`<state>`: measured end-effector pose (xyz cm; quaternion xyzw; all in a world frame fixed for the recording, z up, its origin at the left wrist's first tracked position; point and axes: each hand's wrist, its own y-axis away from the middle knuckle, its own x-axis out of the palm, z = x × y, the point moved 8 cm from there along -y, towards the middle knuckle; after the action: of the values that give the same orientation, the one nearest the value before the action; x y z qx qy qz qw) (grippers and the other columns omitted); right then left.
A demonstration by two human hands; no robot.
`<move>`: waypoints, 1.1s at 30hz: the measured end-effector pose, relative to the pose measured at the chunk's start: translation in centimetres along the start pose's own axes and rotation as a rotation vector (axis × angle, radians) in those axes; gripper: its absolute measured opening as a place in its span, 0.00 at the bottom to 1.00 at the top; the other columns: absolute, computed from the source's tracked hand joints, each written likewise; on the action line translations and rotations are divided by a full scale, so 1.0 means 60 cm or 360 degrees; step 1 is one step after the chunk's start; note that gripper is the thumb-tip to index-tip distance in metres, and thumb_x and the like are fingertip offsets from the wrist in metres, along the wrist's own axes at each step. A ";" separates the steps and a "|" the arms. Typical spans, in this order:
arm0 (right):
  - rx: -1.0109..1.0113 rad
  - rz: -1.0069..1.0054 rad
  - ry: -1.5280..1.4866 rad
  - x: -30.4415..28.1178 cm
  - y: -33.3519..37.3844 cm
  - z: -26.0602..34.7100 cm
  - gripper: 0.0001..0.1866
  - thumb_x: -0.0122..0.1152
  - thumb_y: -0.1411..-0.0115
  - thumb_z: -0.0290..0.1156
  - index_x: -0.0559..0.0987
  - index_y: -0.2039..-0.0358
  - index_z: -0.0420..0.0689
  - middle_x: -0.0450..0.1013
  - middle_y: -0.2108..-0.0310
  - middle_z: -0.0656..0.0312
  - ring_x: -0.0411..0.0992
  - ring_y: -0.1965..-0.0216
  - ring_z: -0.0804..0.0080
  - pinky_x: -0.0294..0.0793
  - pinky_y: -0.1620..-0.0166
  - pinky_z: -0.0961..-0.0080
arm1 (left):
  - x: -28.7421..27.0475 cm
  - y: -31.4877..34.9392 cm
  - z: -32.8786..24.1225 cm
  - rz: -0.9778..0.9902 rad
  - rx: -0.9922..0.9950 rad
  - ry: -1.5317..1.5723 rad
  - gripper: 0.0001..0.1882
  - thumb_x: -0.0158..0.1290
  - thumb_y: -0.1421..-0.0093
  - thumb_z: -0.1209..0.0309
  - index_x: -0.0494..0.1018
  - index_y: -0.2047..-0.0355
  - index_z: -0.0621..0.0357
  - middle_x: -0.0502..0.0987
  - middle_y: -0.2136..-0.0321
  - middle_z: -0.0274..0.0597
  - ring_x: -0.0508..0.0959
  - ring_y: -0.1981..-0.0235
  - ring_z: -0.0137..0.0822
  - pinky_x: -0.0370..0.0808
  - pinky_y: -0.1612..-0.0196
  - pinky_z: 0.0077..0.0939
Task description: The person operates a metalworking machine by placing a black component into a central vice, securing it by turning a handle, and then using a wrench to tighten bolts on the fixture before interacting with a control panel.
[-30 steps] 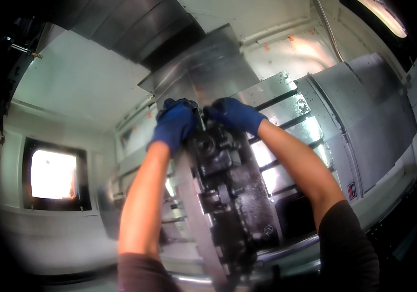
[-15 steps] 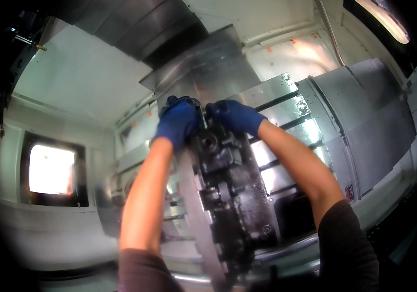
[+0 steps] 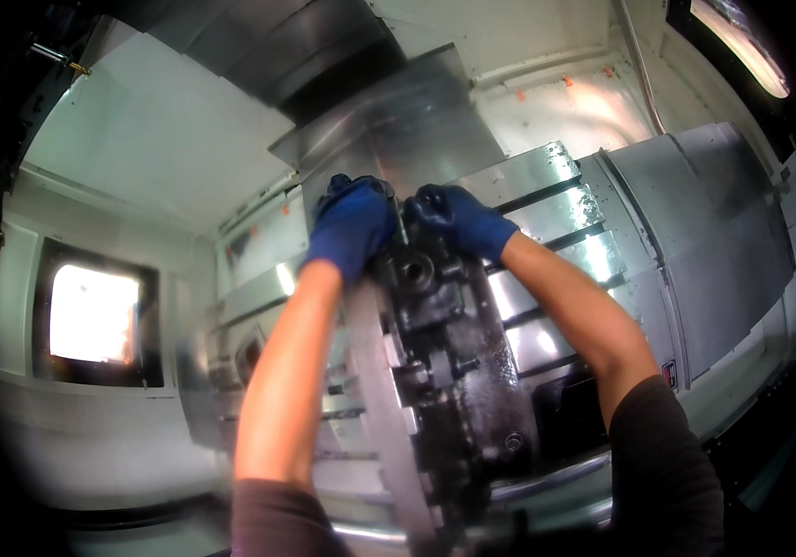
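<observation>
A long dark metal fixture [image 3: 495, 376] with black clamp blocks and a round bored hole [image 3: 415, 269] runs away from me across a slotted machine table [image 3: 528, 215]. At its far end both my hands work close together in blue gloves with darker fingers. My left hand [image 3: 353, 223] sits on the left of that end with its fingers curled closed. My right hand [image 3: 461, 221] lies just across a narrow gap, fingers bent inward and closed against the top of the fixture. What either hand grips is hidden behind the gloves.
Grey sheet-metal covers [image 3: 709, 241] flank the table on the right. A stepped metal cover [image 3: 273, 46] rises at the back. Pale enclosure walls surround everything, with a bright window [image 3: 93, 314] at left. A tool with a gold tip [image 3: 80, 69] juts in at upper left.
The view has shifted slightly, so the fixture sits a little lower and to the right. Both hands stay at the fixture's far end, with fingers still curled.
</observation>
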<state>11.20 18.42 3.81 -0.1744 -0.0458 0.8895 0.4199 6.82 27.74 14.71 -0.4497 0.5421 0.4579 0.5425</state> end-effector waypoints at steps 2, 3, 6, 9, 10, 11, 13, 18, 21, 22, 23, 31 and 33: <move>0.0205 0.0088 -0.0283 0.008 0.009 -0.003 0.14 0.55 0.38 0.37 0.76 0.57 0.42 0.76 0.65 0.57 0.75 0.64 0.67 0.72 0.58 0.71 | -0.003 0.005 -0.003 -0.0021 0.0063 -0.0026 0.10 0.48 0.50 0.76 0.77 0.68 0.60 0.76 0.60 0.56 0.74 0.55 0.55 0.71 0.51 0.41; 0.0302 0.0134 -0.0416 0.010 0.014 -0.001 0.13 0.55 0.37 0.36 0.76 0.56 0.41 0.76 0.65 0.60 0.74 0.65 0.70 0.72 0.57 0.72 | -0.004 0.005 -0.001 0.0011 0.0015 -0.0023 0.11 0.48 0.49 0.75 0.77 0.67 0.60 0.76 0.59 0.56 0.74 0.54 0.55 0.70 0.50 0.41; 0.0165 0.0110 -0.0129 -0.006 0.025 0.009 0.18 0.53 0.35 0.41 0.75 0.53 0.41 0.76 0.65 0.60 0.73 0.64 0.74 0.72 0.57 0.73 | -0.001 -0.006 0.001 0.0114 -0.0122 -0.0001 0.13 0.47 0.48 0.74 0.77 0.63 0.58 0.76 0.57 0.55 0.72 0.51 0.56 0.69 0.47 0.40; 0.0716 0.0074 -0.0125 -0.037 0.071 0.070 0.22 0.52 0.35 0.43 0.73 0.49 0.40 0.76 0.62 0.57 0.74 0.62 0.75 0.72 0.57 0.74 | 0.002 -0.003 0.013 0.0169 -0.0299 0.0088 0.17 0.47 0.46 0.71 0.75 0.55 0.55 0.73 0.51 0.53 0.69 0.46 0.55 0.66 0.43 0.39; 0.0655 -0.0060 -0.0177 -0.054 0.089 0.071 0.23 0.54 0.36 0.44 0.73 0.49 0.39 0.77 0.62 0.56 0.74 0.62 0.74 0.72 0.56 0.74 | -0.001 0.000 0.015 0.0126 -0.0344 0.0169 0.20 0.48 0.46 0.70 0.73 0.51 0.53 0.71 0.48 0.52 0.67 0.44 0.53 0.65 0.42 0.39; 0.0592 -0.0198 -0.0227 -0.078 0.117 0.060 0.24 0.55 0.36 0.45 0.73 0.49 0.39 0.77 0.62 0.56 0.74 0.62 0.74 0.72 0.56 0.74 | -0.004 0.000 0.017 0.0086 -0.0385 0.0248 0.24 0.49 0.46 0.69 0.72 0.47 0.50 0.70 0.45 0.50 0.66 0.42 0.52 0.64 0.40 0.38; 0.0503 -0.0423 -0.0246 -0.128 0.205 0.041 0.25 0.57 0.38 0.45 0.73 0.50 0.37 0.77 0.62 0.55 0.74 0.62 0.72 0.73 0.56 0.73 | 0.001 -0.008 0.027 -0.0003 -0.0314 0.0248 0.26 0.50 0.44 0.68 0.68 0.43 0.50 0.66 0.43 0.54 0.64 0.40 0.52 0.62 0.39 0.38; 0.0858 -0.0792 -0.0005 -0.182 0.540 0.091 0.15 0.60 0.38 0.36 0.76 0.60 0.36 0.77 0.69 0.57 0.73 0.69 0.75 0.74 0.62 0.77 | -0.058 0.054 0.026 -0.0788 -0.0162 0.0525 0.24 0.52 0.39 0.65 0.67 0.44 0.58 0.67 0.43 0.56 0.66 0.40 0.50 0.62 0.39 0.38; 0.0958 -0.0997 0.0269 -0.167 0.698 0.133 0.12 0.64 0.41 0.35 0.77 0.64 0.39 0.75 0.74 0.61 0.71 0.73 0.78 0.73 0.67 0.77 | -0.156 0.119 -0.074 -0.1403 -0.0164 0.0427 0.16 0.52 0.38 0.67 0.72 0.52 0.61 0.76 0.55 0.51 0.77 0.54 0.44 0.72 0.49 0.35; 0.0935 -0.1050 0.0363 -0.152 0.743 0.115 0.11 0.65 0.42 0.34 0.77 0.65 0.39 0.75 0.75 0.62 0.71 0.74 0.79 0.72 0.68 0.78 | -0.167 0.138 -0.128 -0.1256 -0.0087 0.0972 0.13 0.52 0.38 0.67 0.74 0.57 0.61 0.77 0.63 0.46 0.77 0.62 0.38 0.73 0.57 0.30; 0.0952 -0.1209 -0.0153 -0.126 0.781 0.079 0.10 0.66 0.43 0.31 0.77 0.66 0.40 0.75 0.75 0.61 0.71 0.74 0.80 0.71 0.70 0.80 | -0.166 0.160 -0.185 -0.1085 -0.0008 0.1502 0.10 0.52 0.37 0.68 0.76 0.62 0.62 0.78 0.72 0.41 0.78 0.70 0.32 0.74 0.64 0.26; 0.1396 -0.0751 -0.0844 -0.036 0.762 0.029 0.14 0.52 0.35 0.32 0.73 0.55 0.35 0.75 0.70 0.54 0.73 0.76 0.69 0.77 0.73 0.72 | 0.074 0.293 -0.482 0.0097 0.0033 0.1133 0.28 0.54 0.44 0.44 0.77 0.63 0.59 0.80 0.73 0.52 0.81 0.69 0.48 0.76 0.61 0.36; 0.1301 -0.0685 -0.0440 -0.026 0.749 0.057 0.17 0.57 0.40 0.31 0.74 0.53 0.35 0.76 0.68 0.52 0.74 0.71 0.69 0.77 0.67 0.72 | 0.166 0.309 -0.503 0.0221 -0.0065 0.0839 0.32 0.54 0.45 0.42 0.76 0.62 0.64 0.80 0.71 0.50 0.81 0.69 0.47 0.76 0.62 0.36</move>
<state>-21.91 -11.46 -2.81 0.1382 0.2172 0.7424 0.6186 -16.85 1.38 4.65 -0.5259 0.6848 0.3719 0.3408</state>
